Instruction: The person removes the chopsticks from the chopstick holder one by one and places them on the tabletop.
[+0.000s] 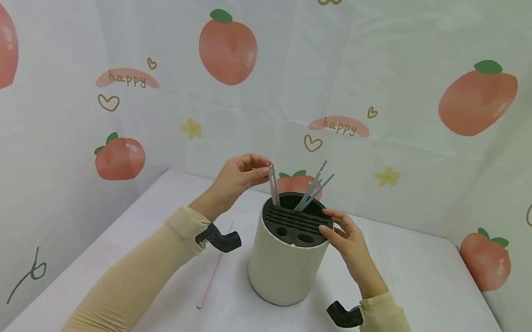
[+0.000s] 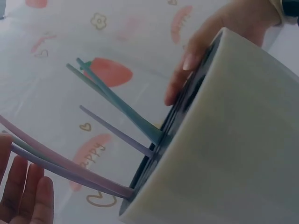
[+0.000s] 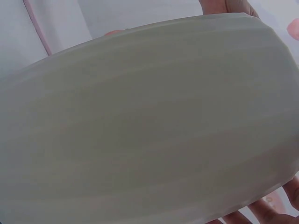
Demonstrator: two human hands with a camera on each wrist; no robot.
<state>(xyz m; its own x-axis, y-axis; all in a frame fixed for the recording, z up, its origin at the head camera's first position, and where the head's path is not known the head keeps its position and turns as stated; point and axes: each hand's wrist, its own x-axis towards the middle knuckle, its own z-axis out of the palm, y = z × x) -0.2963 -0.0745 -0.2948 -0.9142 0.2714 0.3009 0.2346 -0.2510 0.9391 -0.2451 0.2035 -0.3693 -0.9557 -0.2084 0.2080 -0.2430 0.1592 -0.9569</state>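
Note:
A cream round pen holder [image 1: 285, 269] with a black slotted top [image 1: 296, 220] stands upright on the table. My left hand [image 1: 239, 176] is at its upper left, pinching the top end of a thin pink stick [image 2: 70, 161] whose lower end is inside the holder. A purple stick [image 2: 70, 176] and a greenish one stand close beside it, near the same fingers. Farther right in the opening lean several blue-green sticks [image 1: 311, 191]. On the right side, my right hand [image 1: 352, 242] grips the holder's rim, its thumb over the black top.
Left of the holder, another thin pink stick [image 1: 212, 279] with a silvery end lies on the white tabletop [image 1: 395, 295]. A fruit-printed cloth [image 1: 277, 78] hangs behind and at both sides. Black wrist cameras [image 1: 223, 239] are strapped to both wrists.

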